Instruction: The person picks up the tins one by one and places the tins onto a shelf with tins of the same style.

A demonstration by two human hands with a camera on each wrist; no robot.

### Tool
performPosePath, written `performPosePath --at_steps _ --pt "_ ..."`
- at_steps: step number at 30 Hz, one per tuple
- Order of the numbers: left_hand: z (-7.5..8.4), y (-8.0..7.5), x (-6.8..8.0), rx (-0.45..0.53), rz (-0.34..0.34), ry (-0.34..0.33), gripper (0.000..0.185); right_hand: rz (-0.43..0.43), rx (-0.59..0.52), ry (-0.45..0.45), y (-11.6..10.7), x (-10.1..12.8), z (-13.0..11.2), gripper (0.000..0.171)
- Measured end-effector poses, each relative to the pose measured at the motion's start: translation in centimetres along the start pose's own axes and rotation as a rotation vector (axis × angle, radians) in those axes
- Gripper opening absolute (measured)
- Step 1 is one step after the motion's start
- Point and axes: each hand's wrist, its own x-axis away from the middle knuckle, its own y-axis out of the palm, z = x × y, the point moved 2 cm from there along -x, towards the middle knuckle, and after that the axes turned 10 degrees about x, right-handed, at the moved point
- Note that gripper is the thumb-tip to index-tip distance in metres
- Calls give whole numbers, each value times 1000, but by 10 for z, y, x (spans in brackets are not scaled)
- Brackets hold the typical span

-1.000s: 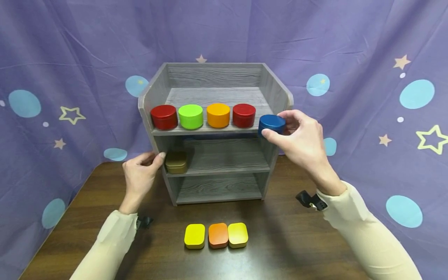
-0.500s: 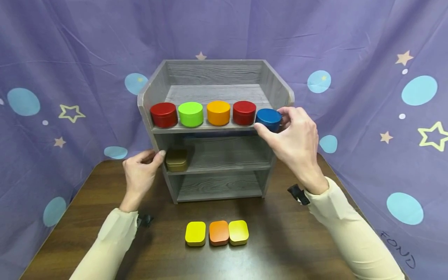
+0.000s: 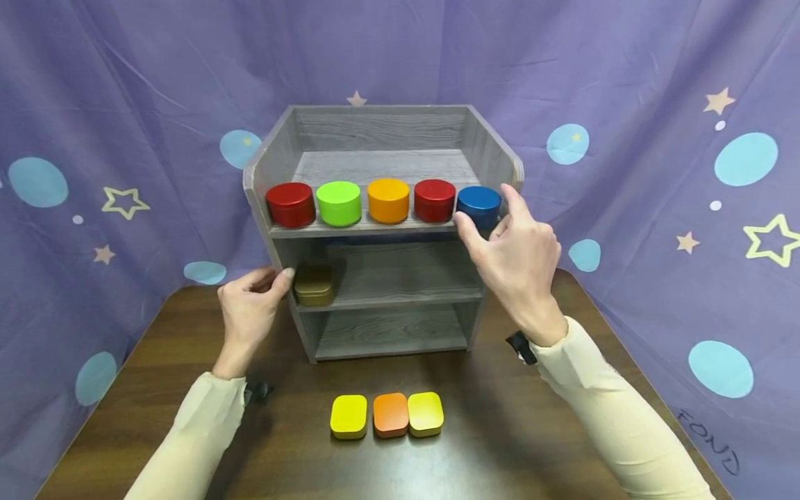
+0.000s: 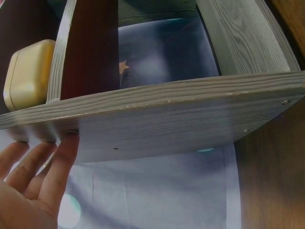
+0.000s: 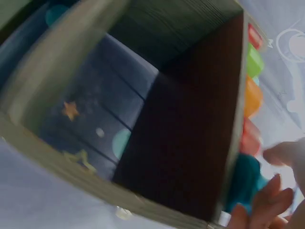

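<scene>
A blue round tin [image 3: 478,206] sits upright at the right end of the grey shelf unit's [image 3: 400,301] top board. My right hand [image 3: 515,260] is around it, thumb and forefinger spread; in the right wrist view the thumb stands apart from the blue tin [image 5: 244,181]. To its left stand a red tin [image 3: 434,201], an orange tin [image 3: 389,201], a green tin [image 3: 339,204] and another red tin [image 3: 291,205]. With extended fingers, my left hand [image 3: 250,309] touches the unit's left side panel [image 4: 157,126], beside a gold square tin [image 3: 314,285] on the middle shelf.
On the wooden table [image 3: 281,458] in front of the unit lie a yellow square tin [image 3: 348,417], an orange square tin [image 3: 390,415] and a second yellow square tin [image 3: 426,414]. A purple patterned curtain [image 3: 400,48] hangs behind and at both sides.
The blue tin has moved left and back onto the top board beside the red one. My right hand followed it, then its fingers spread from it. The left hand stays put.
</scene>
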Motion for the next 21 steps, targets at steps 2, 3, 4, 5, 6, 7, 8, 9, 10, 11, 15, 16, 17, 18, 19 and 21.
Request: performPosePath --at_steps 2,3,4,5,6,7,8,9,10,11,15,16,17,18,19,21 --pt "0 1 1 -2 0 5 20 46 -31 12 5 7 2 68" --pt "0 1 1 -1 2 7 20 65 -43 20 7 11 3 67" --pt "0 1 1 2 5 9 20 82 -53 29 10 13 4 67" --pt "0 1 1 4 8 11 20 97 -60 38 12 15 4 67" --pt "1 2 1 6 11 13 20 110 -66 44 14 17 4 67" --pt "1 2 2 6 12 14 20 121 -69 50 16 18 4 67" --pt "1 2 2 8 13 13 20 131 -78 59 18 18 4 68" --pt "2 2 2 10 13 12 20 138 -88 66 20 19 4 68" --pt "2 2 2 12 13 12 21 144 -99 73 22 19 4 69" --pt "2 2 1 14 13 11 21 146 -110 81 24 19 4 70" --pt "3 2 1 20 17 9 19 143 -154 119 32 19 3 70" --pt "3 2 1 20 17 7 19 144 -161 131 33 19 3 69" --pt "3 2 1 20 16 3 20 146 -164 142 35 19 3 69" --pt "3 2 1 20 14 0 19 151 -170 153 36 19 3 68" --pt "3 1 1 19 13 -3 20 157 -175 165 37 19 3 67" --pt "3 1 2 18 11 -7 21 167 -182 180 39 19 2 66"
